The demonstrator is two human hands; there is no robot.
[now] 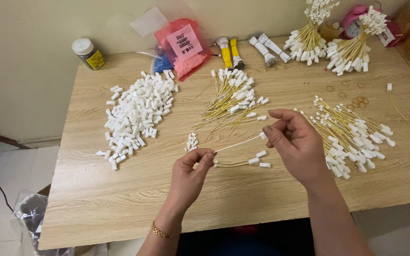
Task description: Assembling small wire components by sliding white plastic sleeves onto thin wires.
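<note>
Underneath it all lies the desk [119, 199], a pale wood-grain laminate with a smooth, matte top. On its left part spreads a loose heap of small white plastic connector blocks [136, 114], boxy and hard-edged. To the right lies a fanned pile of thin yellow wires with white plugs [349, 135], and a similar scatter of wired pieces [231, 97] sits at the middle. Two tied bundles [330, 45] of the same wires rest at the far edge, near a pink plastic bag [186, 47] and a small dark jar with a white lid [88, 53]. A short bunch of finished wires [243, 162] lies just beneath the hands.

Between the hands stretches a single thin wire [238, 143], held above the desk. The right hand [295, 142], palm turned inward and fingers curled, pinches its white-plugged end in a narrow grip. The left hand [193, 173], wrist bent upward with a gold bracelet [162, 232], pinches the bare end between thumb and forefinger.
</note>
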